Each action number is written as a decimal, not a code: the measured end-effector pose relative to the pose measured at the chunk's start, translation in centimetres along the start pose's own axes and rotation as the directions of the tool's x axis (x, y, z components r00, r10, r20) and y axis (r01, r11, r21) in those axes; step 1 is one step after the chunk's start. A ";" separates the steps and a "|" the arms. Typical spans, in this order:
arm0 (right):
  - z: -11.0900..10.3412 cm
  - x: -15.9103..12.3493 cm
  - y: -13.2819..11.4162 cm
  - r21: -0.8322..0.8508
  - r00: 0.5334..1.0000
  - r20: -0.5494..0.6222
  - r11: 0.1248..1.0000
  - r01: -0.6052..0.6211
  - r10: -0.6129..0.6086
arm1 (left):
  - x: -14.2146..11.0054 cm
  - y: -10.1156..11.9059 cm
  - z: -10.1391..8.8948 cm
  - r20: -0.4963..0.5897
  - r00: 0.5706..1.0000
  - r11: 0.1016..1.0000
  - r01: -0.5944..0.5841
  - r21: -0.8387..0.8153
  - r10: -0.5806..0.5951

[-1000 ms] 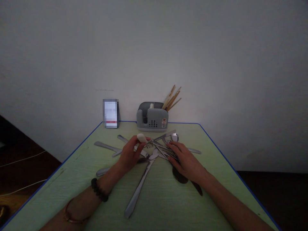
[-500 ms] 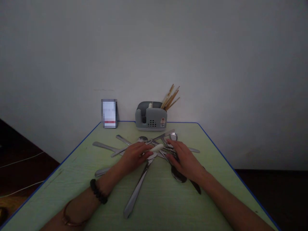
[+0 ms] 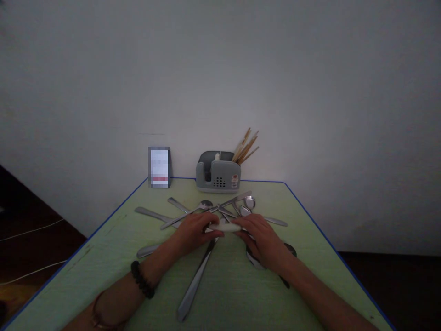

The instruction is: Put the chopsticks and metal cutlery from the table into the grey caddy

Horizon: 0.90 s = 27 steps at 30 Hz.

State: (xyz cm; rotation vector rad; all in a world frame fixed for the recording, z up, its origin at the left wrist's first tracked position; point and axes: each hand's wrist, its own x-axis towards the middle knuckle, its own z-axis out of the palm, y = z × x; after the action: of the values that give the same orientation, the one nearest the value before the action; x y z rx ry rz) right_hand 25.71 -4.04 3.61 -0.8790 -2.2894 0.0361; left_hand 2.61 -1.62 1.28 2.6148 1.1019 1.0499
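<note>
Green table (image 3: 234, 299), cutlery (image 3: 195, 287) scattered in front of the gray holder (image 3: 224, 172)! There, left hand (image 3: 195, 233) and right hand (image 3: 264, 236) pinch a white piece (image 3: 226, 227) between them.

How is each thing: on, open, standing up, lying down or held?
White thing: held between both hands.
Left hand: pinching one end.
Right hand: pinching the other.
Phone: upright, screen lit.
Gray holder: upright, open-topped.
Sticks: leaning in the holder.
Metal cutlery: lying loose, crisscrossed.
</note>
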 end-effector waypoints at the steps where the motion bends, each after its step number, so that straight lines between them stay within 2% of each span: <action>1: -0.1 0.0 0.0 0.003 1.000 -0.019 1.000 -0.015 0.015 | 0.0 0.0 0.0 -0.003 1.000 1.000 0.012 -0.007 -0.012; 5: -1.1 -0.1 0.1 0.045 0.982 -0.138 0.991 -0.127 0.133 | 0.1 -0.9 -0.1 -0.066 0.997 0.999 0.047 -0.024 -0.049; 9: -3.6 2.0 -0.5 0.070 0.917 -0.318 0.971 -0.228 0.239 | 0.4 -2.0 -0.5 -0.230 0.971 0.997 0.078 0.029 -0.070; 12: -6.4 5.8 -1.2 -0.006 0.879 -0.437 0.977 -0.215 0.191 | 0.6 -2.4 -0.7 -0.286 0.955 0.993 0.099 0.059 -0.078; 15: -8.6 10.9 -1.7 -0.129 0.891 -0.451 0.983 -0.131 0.060 | 0.7 -2.5 -0.5 -0.261 0.962 0.991 0.106 0.082 -0.081; 18: -9.2 16.2 -1.8 -0.300 0.947 -0.321 0.950 -0.085 -0.017 | 0.7 -2.6 -0.2 -0.240 0.967 0.990 0.106 0.093 -0.081; 21: -8.1 20.9 -1.3 -0.473 0.996 -0.069 0.877 -0.086 0.061 | 0.6 -2.8 0.0 -0.239 0.967 0.991 0.107 0.085 -0.083; 23: -6.9 23.4 -0.8 -0.550 0.984 0.088 0.831 -0.082 0.156 | 0.6 -2.8 0.0 -0.238 0.967 0.991 0.109 0.083 -0.087; 24: -6.3 24.4 -0.4 -0.570 0.962 0.155 0.816 -0.098 0.224 | 0.6 -2.8 0.0 -0.237 0.967 0.990 0.111 0.084 -0.088; 27: -4.3 26.6 0.6 -0.601 0.892 0.253 0.784 -0.159 0.375 | 0.6 -2.7 0.0 -0.222 0.971 0.990 0.115 0.083 -0.094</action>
State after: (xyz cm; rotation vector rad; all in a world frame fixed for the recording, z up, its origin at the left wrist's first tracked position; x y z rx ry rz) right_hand 14.15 11.59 22.33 -1.6328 -2.5302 -0.4164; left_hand 1.28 0.71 0.68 2.5255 1.3512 1.3158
